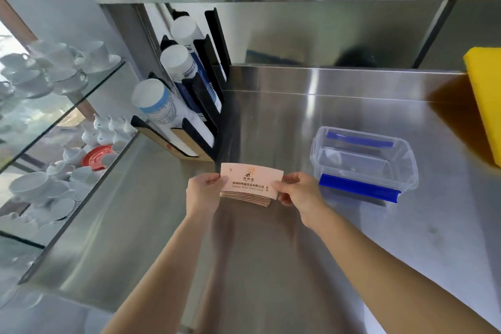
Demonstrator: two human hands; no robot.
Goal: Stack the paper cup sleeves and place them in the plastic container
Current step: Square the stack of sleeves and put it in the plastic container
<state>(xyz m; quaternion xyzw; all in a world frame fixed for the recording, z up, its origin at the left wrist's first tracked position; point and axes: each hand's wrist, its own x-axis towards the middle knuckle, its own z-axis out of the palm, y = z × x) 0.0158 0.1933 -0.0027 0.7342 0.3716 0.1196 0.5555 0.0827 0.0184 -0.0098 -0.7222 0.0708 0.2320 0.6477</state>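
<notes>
- Paper cup sleeves (pixel 250 184): a pink printed stack at frame centre, held above the steel counter (pixel 271 252).
- Left hand (pixel 202 192) pinches the stack's left end; right hand (pixel 296 191) pinches its right end.
- Plastic container (pixel 363 161), clear with blue clips, sits open just right of the stack.
- Cup dispenser (pixel 189 95) stands farther back, left of centre.

Sleeve stack (pixel 250 187) between both hands, container (pixel 363 160) to its right on counter (pixel 271 252), cup rack (pixel 189 106) behind-left
</notes>
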